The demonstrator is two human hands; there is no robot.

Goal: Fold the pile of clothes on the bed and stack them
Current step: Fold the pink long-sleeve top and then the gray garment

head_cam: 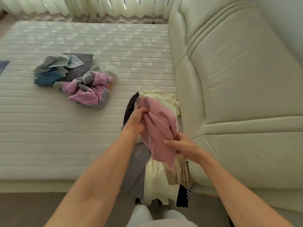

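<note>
Hands, left (138, 119) and right (183, 147), grip a pink garment (159, 128) (bunched); judging by this, folding starts next: spread it flat on the bed (65, 136).

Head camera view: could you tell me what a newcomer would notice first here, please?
First, the pink garment in the centre, gripped by the left hand and the right hand above a heap of cream, grey and black clothes at the mattress's near edge. Next, the crumpled pile of lilac, grey and blue clothes farther back on the left of the bare mattress.
</note>
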